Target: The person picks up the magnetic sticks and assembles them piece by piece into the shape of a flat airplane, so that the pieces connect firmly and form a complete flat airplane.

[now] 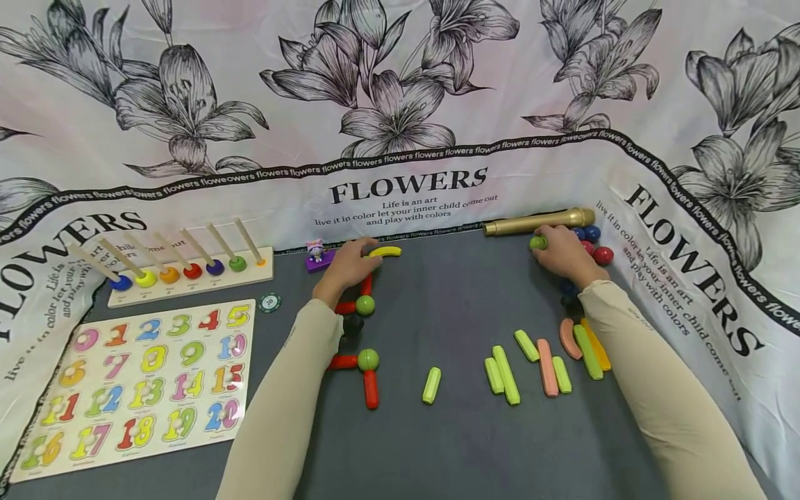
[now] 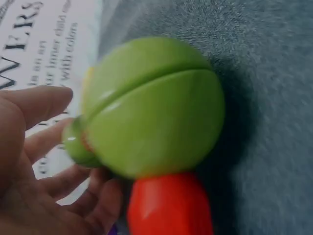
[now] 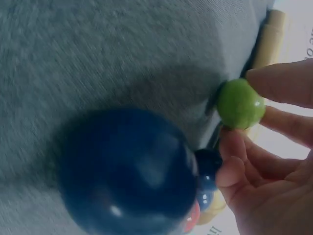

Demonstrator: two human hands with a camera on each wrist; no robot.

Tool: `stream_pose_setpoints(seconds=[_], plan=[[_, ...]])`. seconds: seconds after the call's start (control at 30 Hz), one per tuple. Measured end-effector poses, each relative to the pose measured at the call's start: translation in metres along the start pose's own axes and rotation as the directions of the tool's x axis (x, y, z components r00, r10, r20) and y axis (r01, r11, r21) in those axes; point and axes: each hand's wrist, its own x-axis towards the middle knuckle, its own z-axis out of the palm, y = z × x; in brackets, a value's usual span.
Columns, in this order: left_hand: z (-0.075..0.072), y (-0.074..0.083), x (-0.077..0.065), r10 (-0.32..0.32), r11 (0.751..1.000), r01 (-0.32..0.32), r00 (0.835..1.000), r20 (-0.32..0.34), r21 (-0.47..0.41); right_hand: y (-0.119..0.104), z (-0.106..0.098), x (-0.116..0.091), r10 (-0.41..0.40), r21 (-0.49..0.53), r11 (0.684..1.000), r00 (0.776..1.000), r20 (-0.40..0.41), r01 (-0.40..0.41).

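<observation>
My left hand [image 1: 347,267] rests at the far end of a row of red sticks and green balls, by a curved yellow piece [image 1: 385,251]. In the left wrist view its fingers lie behind a small green ball [image 2: 78,147], the thumb apart from it. A bigger-looking green ball [image 2: 156,107] joined to a red stick [image 2: 168,205] stands nearer. My right hand [image 1: 565,255] pinches a green ball [image 3: 239,104] between thumb and fingers at the far right. A dark blue ball [image 3: 129,171] is close to that hand.
A gold microphone-shaped piece [image 1: 540,222] lies along the back, by red balls [image 1: 603,255] and blue balls [image 1: 592,233]. Several green sticks [image 1: 506,375] lie in front. At left are a number board [image 1: 134,389], a peg stand [image 1: 187,278] and a round chip [image 1: 270,303].
</observation>
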Motion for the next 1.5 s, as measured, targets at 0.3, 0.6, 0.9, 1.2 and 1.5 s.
stream_pose_setpoints(seconds=[0.3, 0.6, 0.9, 1.2, 1.5], plan=[[0.006, 0.003, 0.010, -0.106, 0.993, 0.110, 0.992, -0.067, 0.052, -0.042, 0.015, 0.003, -0.051, 0.073, 0.996, 0.999, 0.017, 0.050], [0.005, 0.001, 0.012, -0.206, 0.963, 0.193, 0.977, -0.053, -0.187, -0.104, 0.037, 0.027, -0.097, 0.301, 0.949, 0.995, 0.011, 0.089], [0.007, 0.002, 0.014, -0.223, 0.951, 0.208, 0.974, -0.044, -0.228, -0.150, 0.064, 0.041, -0.124, 0.487, 0.868, 0.992, 0.031, 0.093], [0.011, 0.002, 0.012, -0.211, 0.959, 0.194, 0.976, -0.060, -0.207, -0.183, 0.085, 0.049, -0.059, 0.459, 0.887, 0.998, -0.003, 0.054], [0.009, -0.001, 0.012, -0.199, 0.968, 0.182, 0.977, -0.083, -0.171, -0.192, 0.095, 0.058, -0.056, 0.416, 0.908, 0.998, -0.010, 0.055]])
